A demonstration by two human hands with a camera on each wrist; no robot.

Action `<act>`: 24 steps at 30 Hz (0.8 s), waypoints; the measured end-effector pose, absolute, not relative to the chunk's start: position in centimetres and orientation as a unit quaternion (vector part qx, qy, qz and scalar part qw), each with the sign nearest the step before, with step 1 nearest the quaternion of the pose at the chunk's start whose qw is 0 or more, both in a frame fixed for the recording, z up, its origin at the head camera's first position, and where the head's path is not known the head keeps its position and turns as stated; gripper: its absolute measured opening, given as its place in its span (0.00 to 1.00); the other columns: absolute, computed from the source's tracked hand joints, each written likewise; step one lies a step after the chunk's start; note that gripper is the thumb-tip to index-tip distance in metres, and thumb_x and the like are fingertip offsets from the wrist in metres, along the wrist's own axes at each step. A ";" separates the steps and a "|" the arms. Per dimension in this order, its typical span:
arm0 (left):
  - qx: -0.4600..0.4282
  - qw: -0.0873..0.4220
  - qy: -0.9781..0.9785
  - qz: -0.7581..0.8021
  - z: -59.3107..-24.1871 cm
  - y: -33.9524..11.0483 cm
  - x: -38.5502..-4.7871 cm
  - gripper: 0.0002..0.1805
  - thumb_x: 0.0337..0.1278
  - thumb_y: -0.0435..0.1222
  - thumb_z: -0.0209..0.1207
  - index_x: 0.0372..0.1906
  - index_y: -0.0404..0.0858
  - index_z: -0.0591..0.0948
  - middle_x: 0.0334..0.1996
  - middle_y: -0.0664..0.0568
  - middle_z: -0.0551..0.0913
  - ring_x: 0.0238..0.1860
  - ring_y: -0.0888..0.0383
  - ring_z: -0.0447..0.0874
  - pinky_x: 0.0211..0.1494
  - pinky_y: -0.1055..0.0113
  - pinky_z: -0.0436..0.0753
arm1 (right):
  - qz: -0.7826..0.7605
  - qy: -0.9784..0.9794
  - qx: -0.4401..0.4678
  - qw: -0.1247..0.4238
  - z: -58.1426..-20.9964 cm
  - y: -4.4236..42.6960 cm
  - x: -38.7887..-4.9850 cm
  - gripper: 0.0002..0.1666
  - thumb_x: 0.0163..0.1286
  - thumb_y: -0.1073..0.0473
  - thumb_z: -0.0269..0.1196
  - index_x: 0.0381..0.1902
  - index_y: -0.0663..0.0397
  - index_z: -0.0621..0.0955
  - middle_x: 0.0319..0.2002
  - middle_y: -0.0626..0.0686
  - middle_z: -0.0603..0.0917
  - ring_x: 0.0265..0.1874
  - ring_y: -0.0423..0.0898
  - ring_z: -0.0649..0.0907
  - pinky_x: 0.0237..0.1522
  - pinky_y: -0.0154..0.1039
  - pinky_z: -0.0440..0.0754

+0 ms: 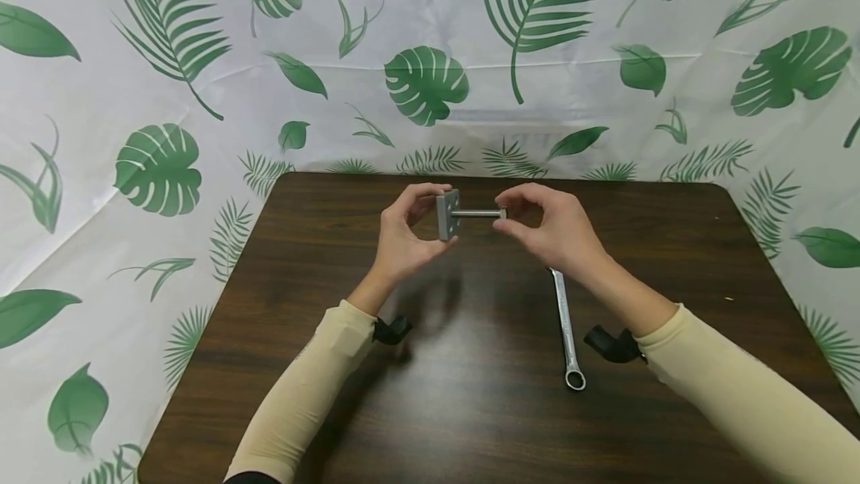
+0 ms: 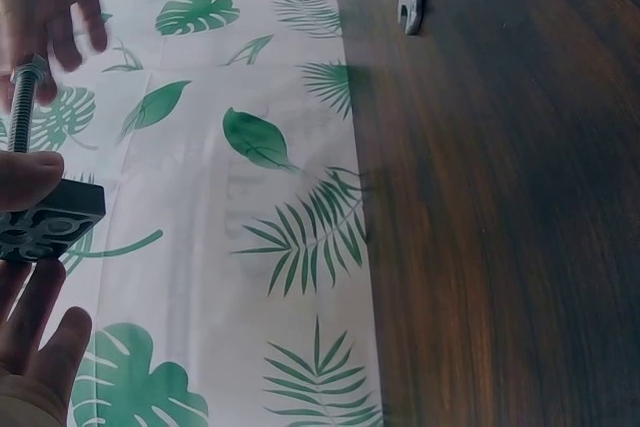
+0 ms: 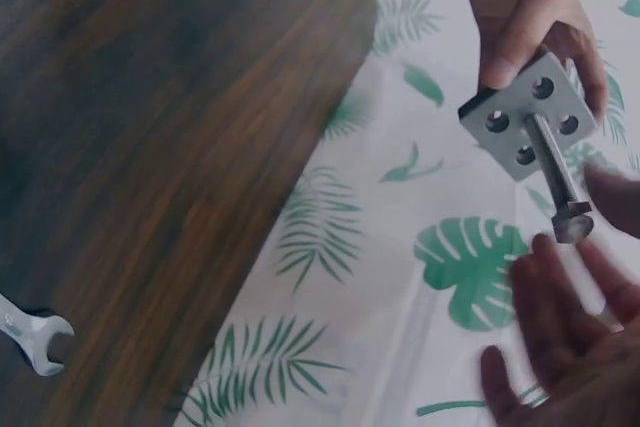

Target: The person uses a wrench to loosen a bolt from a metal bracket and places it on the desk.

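Note:
Above the table, my left hand (image 1: 405,234) holds a grey square plate (image 1: 448,214) by its edges, thumb on one side and fingers on the other. Several round holes show in the plate's face in the right wrist view. A long silver hex bolt (image 1: 478,213) sticks out of the plate's middle, level in the head view and pointing toward my right hand (image 1: 556,228). The thumb and forefinger of that hand are at the hex head (image 3: 573,223) and pinch it in the head view. Its other fingers are spread and blurred in the right wrist view.
A silver combination wrench (image 1: 566,327) lies on the dark wooden table (image 1: 470,394), below my right hand, ring end nearer me. A small pale speck (image 1: 728,298) is on the table at right. Behind hangs a white leaf-print sheet (image 1: 349,110).

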State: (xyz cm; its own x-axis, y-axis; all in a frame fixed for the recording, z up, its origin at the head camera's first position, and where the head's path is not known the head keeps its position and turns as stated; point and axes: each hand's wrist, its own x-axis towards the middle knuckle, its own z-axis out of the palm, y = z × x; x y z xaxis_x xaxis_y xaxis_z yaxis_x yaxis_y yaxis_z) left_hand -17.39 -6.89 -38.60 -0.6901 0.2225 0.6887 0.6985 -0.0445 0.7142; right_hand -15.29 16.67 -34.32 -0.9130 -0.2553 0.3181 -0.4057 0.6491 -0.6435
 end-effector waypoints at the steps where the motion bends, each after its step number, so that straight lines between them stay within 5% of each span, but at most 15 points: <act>1: -0.347 0.189 -0.665 -0.634 -38.6 -6.9 -17.4 0.34 0.30 0.14 0.72 0.52 0.24 0.74 0.52 0.31 0.80 0.50 0.36 0.82 0.56 0.48 0.79 | 0.374 -0.908 0.170 0.084 -34.3 16.7 -15.3 0.18 0.66 0.48 0.68 0.49 0.51 0.84 0.40 0.49 0.86 0.39 0.47 0.83 0.42 0.47 0.77; 4: -0.348 0.192 -0.665 -0.632 -38.6 -6.9 -17.4 0.34 0.30 0.14 0.72 0.52 0.23 0.74 0.53 0.32 0.80 0.50 0.36 0.82 0.56 0.48 0.79 | 0.373 -0.918 0.136 0.012 -34.1 16.8 -15.4 0.26 0.72 0.37 0.57 0.47 0.50 0.85 0.37 0.49 0.87 0.38 0.49 0.83 0.40 0.47 0.78; 7: -0.348 0.191 -0.668 -0.629 -38.6 -6.8 -17.4 0.34 0.30 0.14 0.72 0.52 0.24 0.74 0.53 0.32 0.80 0.50 0.37 0.82 0.56 0.48 0.79 | 0.383 -0.914 0.132 -0.030 -34.1 16.9 -15.5 0.28 0.75 0.38 0.53 0.40 0.53 0.87 0.31 0.51 0.88 0.37 0.50 0.84 0.39 0.46 0.79; 12: -0.347 0.191 -0.670 -0.628 -38.7 -6.8 -17.4 0.35 0.28 0.13 0.71 0.51 0.23 0.74 0.52 0.32 0.80 0.50 0.38 0.82 0.55 0.48 0.79 | 0.370 -0.913 0.167 0.037 -34.4 16.9 -15.4 0.13 0.69 0.53 0.65 0.45 0.53 0.87 0.33 0.51 0.87 0.30 0.47 0.81 0.32 0.42 0.76; 16: -0.345 0.193 -0.667 -0.632 -38.6 -6.9 -17.5 0.35 0.29 0.13 0.72 0.52 0.23 0.74 0.52 0.32 0.80 0.49 0.36 0.82 0.54 0.46 0.79 | 0.367 -0.908 0.182 0.089 -34.6 16.8 -15.4 0.15 0.61 0.59 0.72 0.48 0.51 0.87 0.32 0.49 0.87 0.28 0.44 0.82 0.30 0.39 0.76; 24: -0.347 0.195 -0.669 -0.627 -38.6 -7.1 -17.6 0.33 0.30 0.14 0.72 0.51 0.24 0.74 0.52 0.30 0.80 0.49 0.36 0.82 0.54 0.47 0.80 | 0.433 -0.896 0.098 -0.029 -34.0 17.0 -15.6 0.29 0.70 0.36 0.58 0.45 0.55 0.87 0.32 0.50 0.88 0.33 0.47 0.84 0.38 0.45 0.80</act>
State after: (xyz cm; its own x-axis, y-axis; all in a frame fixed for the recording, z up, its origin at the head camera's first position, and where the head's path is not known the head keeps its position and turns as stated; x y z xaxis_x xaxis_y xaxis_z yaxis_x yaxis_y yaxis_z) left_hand -17.60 -7.08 -38.60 -0.6825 0.2200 0.6970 0.7099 -0.0274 0.7038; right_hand -15.64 17.01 -34.04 -0.9789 -0.2017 0.0323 -0.1507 0.6062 -0.7809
